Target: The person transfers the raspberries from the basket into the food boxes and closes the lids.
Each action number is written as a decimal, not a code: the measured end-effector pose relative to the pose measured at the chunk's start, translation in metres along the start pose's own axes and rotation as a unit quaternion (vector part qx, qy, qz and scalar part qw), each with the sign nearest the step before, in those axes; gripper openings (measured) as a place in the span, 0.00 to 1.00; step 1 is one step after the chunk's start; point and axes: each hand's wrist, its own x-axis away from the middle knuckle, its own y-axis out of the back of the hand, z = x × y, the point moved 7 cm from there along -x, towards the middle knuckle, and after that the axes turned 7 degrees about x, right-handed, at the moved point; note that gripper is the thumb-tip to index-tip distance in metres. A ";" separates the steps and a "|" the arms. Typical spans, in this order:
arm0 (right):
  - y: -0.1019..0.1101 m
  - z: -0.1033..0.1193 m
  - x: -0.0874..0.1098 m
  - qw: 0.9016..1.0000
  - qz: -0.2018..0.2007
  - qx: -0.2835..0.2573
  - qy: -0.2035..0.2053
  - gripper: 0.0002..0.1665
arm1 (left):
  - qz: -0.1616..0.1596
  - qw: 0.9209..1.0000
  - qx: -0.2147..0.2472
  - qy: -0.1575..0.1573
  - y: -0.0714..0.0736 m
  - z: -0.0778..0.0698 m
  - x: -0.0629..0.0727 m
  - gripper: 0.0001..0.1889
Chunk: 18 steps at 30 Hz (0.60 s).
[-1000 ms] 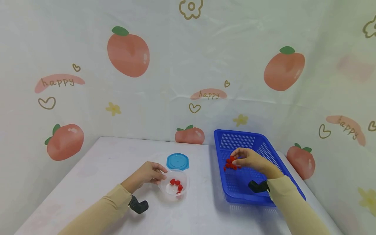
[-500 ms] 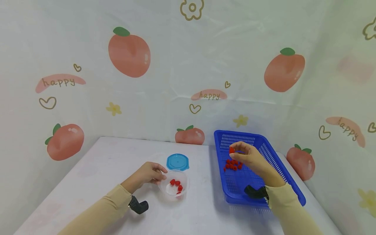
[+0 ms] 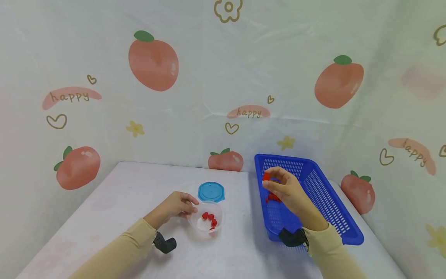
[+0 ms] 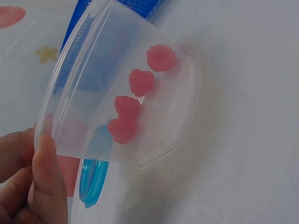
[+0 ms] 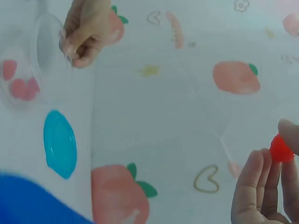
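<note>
My left hand [image 3: 176,205] pinches the rim of a clear round plastic tub [image 3: 198,228] between thumb and fingers. Several red raspberries [image 4: 141,82] lie on the tub's bottom. Over the left side of a blue plastic basket [image 3: 334,201], my right hand [image 3: 290,193] holds one raspberry [image 5: 281,149] between thumb and fingertips. Beneath that hand, more raspberries [image 3: 273,197] lie in the basket, partly hidden by it.
A blue lid [image 3: 211,192] lies flat on the white-covered table [image 3: 156,174] just behind the tub. A white cloth printed with fruit [image 3: 153,64] hangs behind and to the sides. Each wrist carries a black camera [image 3: 165,244].
My right hand has lifted a raspberry from the pile in the basket and moved it up and to the left. The left hand and tub have stayed in place.
</note>
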 end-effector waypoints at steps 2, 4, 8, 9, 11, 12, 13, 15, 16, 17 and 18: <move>-0.008 0.001 0.001 1.000 -0.002 -0.003 -0.006 0.13 | 0.000 1.000 -0.001 -0.001 0.000 0.000 0.000 0.12; -0.016 0.000 0.002 1.000 -0.002 -0.002 -0.013 0.13 | 0.000 1.000 -0.001 -0.002 0.000 -0.001 0.001 0.11; -0.034 -0.004 0.005 1.000 0.001 0.000 -0.028 0.15 | 0.002 1.000 -0.002 -0.006 -0.001 -0.001 0.001 0.11; -0.038 -0.006 0.005 0.999 0.002 0.003 -0.032 0.15 | 0.002 1.000 -0.001 -0.008 -0.001 -0.001 0.001 0.11; -0.048 -0.010 0.006 0.999 0.003 0.008 -0.040 0.15 | 0.002 1.000 0.000 -0.009 -0.001 -0.001 0.001 0.11; -0.052 -0.013 0.006 0.999 0.002 0.013 -0.045 0.15 | 0.002 1.000 0.000 -0.009 -0.001 -0.001 0.001 0.11; -0.057 -0.015 0.006 0.999 0.002 0.019 -0.050 0.15 | 0.002 1.000 0.000 -0.009 -0.001 -0.002 0.002 0.11; -0.066 -0.020 0.007 0.998 0.002 0.032 -0.058 0.17 | 0.003 1.000 0.000 -0.009 -0.001 -0.002 0.002 0.11; -0.069 -0.022 0.007 0.997 0.002 0.037 -0.062 0.17 | 0.002 1.000 0.000 -0.010 -0.001 -0.002 0.003 0.11; -0.073 -0.025 0.007 0.997 0.003 0.042 -0.065 0.18 | 0.003 1.000 0.001 -0.010 -0.001 -0.003 0.003 0.11; -0.077 -0.027 0.007 0.997 0.005 0.043 -0.067 0.18 | 0.003 1.000 0.001 -0.009 -0.001 -0.003 0.003 0.11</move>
